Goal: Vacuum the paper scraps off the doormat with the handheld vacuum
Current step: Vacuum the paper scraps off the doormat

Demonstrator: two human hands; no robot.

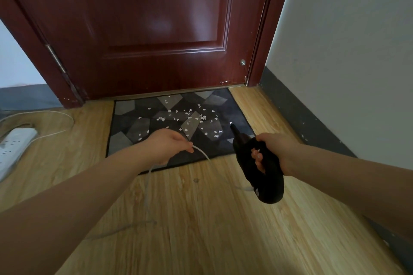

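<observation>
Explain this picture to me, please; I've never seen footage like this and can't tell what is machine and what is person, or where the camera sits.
There is no machine arm here: a person wears one camera on the head, looking down at their own bare arms. The right hand grips a black handheld vacuum, its nozzle pointing toward a dark patterned doormat at the foot of a red-brown door. White paper scraps lie scattered on the mat. The left hand holds a white cord that trails over the wooden floor. A white power strip lies far left.
</observation>
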